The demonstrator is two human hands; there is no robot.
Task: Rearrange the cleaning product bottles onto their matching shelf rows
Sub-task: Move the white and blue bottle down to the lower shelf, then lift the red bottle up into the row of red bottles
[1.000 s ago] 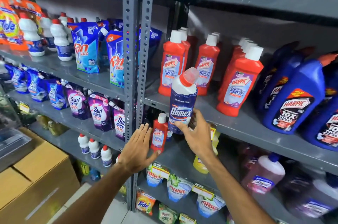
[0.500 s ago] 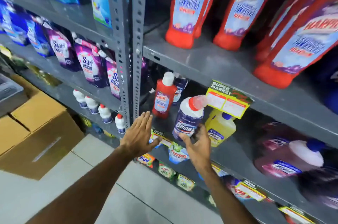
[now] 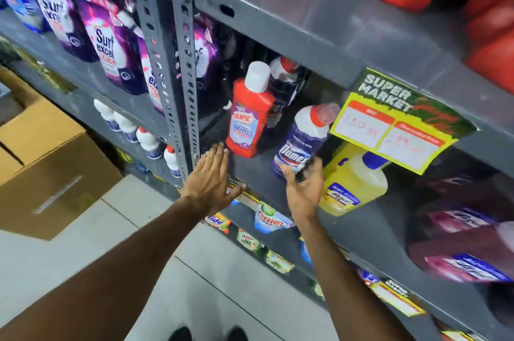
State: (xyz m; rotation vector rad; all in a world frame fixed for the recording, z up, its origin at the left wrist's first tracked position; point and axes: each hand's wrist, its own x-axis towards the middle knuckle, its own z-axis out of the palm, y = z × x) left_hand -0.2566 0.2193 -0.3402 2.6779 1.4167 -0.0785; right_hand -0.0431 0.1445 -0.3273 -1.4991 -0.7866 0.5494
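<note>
The right hand grips the base of the blue Domex bottle, which tilts on the grey shelf between a red Harpic bottle and a yellow jug. The left hand hovers flat, fingers spread, holding nothing, near the Harpic bottle.

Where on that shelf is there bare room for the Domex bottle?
Bare grey shelf lies between the red Harpic bottle and the Domex bottle, by the left hand. Rightward it is crowded: yellow bottle, then purple bottles.
</note>
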